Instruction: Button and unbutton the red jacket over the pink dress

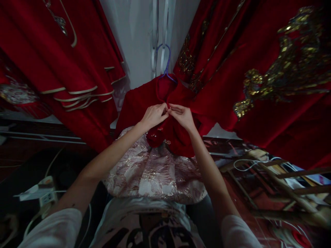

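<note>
Below the blue hanger's [168, 63] lower edge, the left hand [154, 115] and right hand [182, 115] pinch the red garment's [178, 137] upright front edge (between them, equally near).

No text readable; dark print [151, 224] on white shirt [117, 210] illegible

A pale short-sleeved shirt [144, 204] is worn, its front marked at the bottom centre of the frame by a bold dark print [121, 240]. The upper arms are covered by a plain light left sleeve [55, 228], lower left, and a matching right sleeve [239, 231], lower right; left hand [154, 115] and right hand [182, 116] are bare.
</note>
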The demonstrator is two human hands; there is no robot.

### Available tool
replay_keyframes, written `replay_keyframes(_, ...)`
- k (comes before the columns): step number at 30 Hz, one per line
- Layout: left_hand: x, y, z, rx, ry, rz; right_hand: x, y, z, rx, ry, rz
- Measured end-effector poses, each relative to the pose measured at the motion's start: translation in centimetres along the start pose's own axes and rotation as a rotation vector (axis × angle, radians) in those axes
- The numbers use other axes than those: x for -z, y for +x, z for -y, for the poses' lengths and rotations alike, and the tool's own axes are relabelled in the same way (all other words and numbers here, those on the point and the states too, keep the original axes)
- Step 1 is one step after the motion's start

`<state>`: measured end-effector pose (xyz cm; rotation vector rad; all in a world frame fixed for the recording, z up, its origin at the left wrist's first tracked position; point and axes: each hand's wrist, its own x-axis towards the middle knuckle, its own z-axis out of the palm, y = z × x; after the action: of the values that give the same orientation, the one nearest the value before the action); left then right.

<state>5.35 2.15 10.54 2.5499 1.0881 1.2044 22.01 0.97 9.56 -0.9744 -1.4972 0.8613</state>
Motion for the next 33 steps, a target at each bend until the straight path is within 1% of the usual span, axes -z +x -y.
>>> replay_keyframes(1,-0.5,-0.4,0.0,0.063,-0.089,-0.03,-0.2,-0.3,-0.2,0.014,0.003,-0.006)
replay_keyframes(3,-1.6,-1.2,0.0,0.206,-0.351,-0.095,-0.7,-1.2,-0.6,0.064,0.014,0.002)
replay_keyframes(4,-2.2,-1.6,0.0,0.278,-0.503,-0.115,-0.9,-1.8,-0.8,0.095,0.006,0.026)
replay_keyframes(6,-3.1,-2.3,-0.2,0.395,-0.783,-0.119,-1.3,-3.1,-1.0,0.162,-0.056,0.104)
replay_keyframes(8,-3.6,-2.8,-0.5,0.453,-0.968,-0.1,-1.6,-4.3,-1.1,0.226,-0.166,0.16)
replay_keyframes(9,-3.7,-2.9,-0.8,0.467,-1.015,-0.099,-1.7,-4.8,-1.0,0.252,-0.223,0.167)
replay_keyframes(11,-3.8,-2.9,-1.2,0.493,-1.042,-0.13,-1.9,-5.5,-0.8,0.276,-0.309,0.157)
replay_keyframes(12,-3.8,-2.9,-1.4,0.515,-1.042,-0.151,-1.8,-5.7,-0.7,0.263,-0.337,0.148)
replay_keyframes(15,-3.5,-2.7,-1.8,0.576,-1.066,-0.175,-0.4,-5.9,-0.2,0.158,-0.415,0.098)
replay_keyframes(17,-3.3,-2.6,-1.9,0.595,-1.085,-0.139,1.3,-5.9,0.4,0.114,-0.509,0.037)
replay_keyframes(20,-3.2,-2.1,-2.0,0.582,-1.071,-0.059,3.9,-5.9,1.6,0.082,-0.664,-0.088)
replay_keyframes(22,-3.4,-1.6,-2.1,0.568,-1.045,-0.019,5.1,-6.2,2.6,0.065,-0.705,-0.163)
replay_keyframes(23,-3.5,-1.2,-2.2,0.577,-1.021,-0.019,5.5,-6.3,3.1,0.065,-0.7,-0.18)
replay_keyframes(25,-3.9,-0.5,-2.3,0.622,-0.961,-0.077,5.9,-6.7,3.8,0.075,-0.654,-0.173)
replay_keyframes(28,-4.5,-0.1,-2.4,0.657,-0.914,-0.207,6.1,-7.0,4.2,0.075,-0.576,-0.132)
replay_keyframes(33,-5.3,-0.8,-2.1,0.636,-1.001,-0.274,6.4,-7.3,4.2,0.054,-0.477,0.016)
